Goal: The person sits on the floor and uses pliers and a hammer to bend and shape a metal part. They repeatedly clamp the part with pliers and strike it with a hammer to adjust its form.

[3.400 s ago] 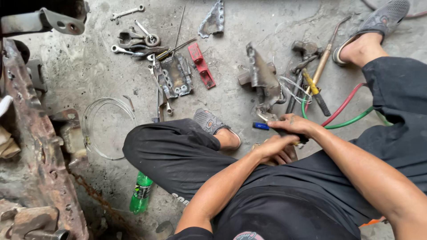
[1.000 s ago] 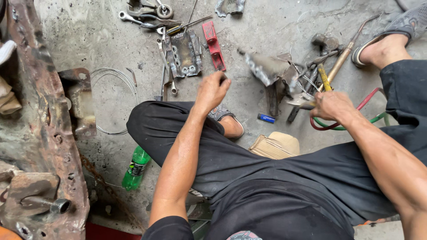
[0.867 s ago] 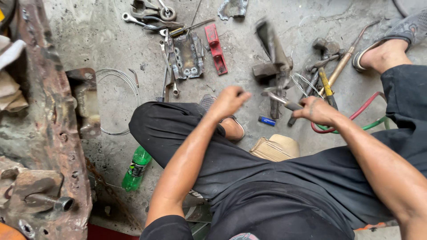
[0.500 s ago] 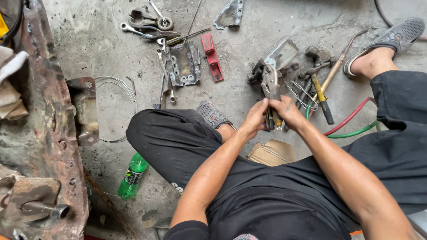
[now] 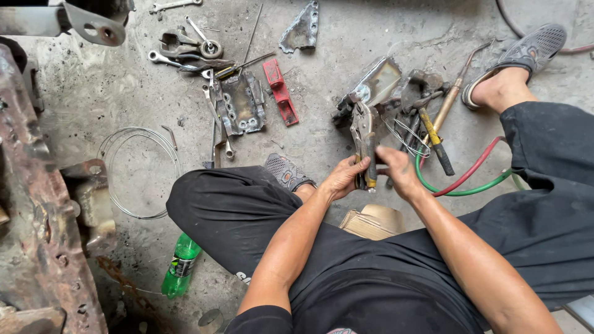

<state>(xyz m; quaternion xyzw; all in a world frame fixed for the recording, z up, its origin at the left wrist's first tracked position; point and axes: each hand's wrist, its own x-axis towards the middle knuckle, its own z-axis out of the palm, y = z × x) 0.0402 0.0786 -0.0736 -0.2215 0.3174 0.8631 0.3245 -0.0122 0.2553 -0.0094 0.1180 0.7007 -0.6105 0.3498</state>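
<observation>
Two hands meet at my locking pliers (image 5: 364, 145), whose jaws are clamped on a grey metal bracket (image 5: 374, 83) lying on the concrete floor (image 5: 93, 99). My left hand (image 5: 344, 179) grips the handles from below; my right hand (image 5: 396, 170) hovers just beside them, fingers loose, grasping nothing. The clamping looks done, while any work on the bracket appears still unstarted. A brass torch (image 5: 455, 93), red and green hoses (image 5: 470, 182) and wrenches (image 5: 185, 55) lie around.

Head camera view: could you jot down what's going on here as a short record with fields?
Setting: a person sits on a concrete floor among scattered tools
Left hand: grips the handles of locking pliers
Right hand: beside the pliers' handles, fingers blurred
Pliers' grip: clamped on a metal bracket
Nearby: green and red hoses, wrenches, red metal piece, wire coil, green bottle
</observation>
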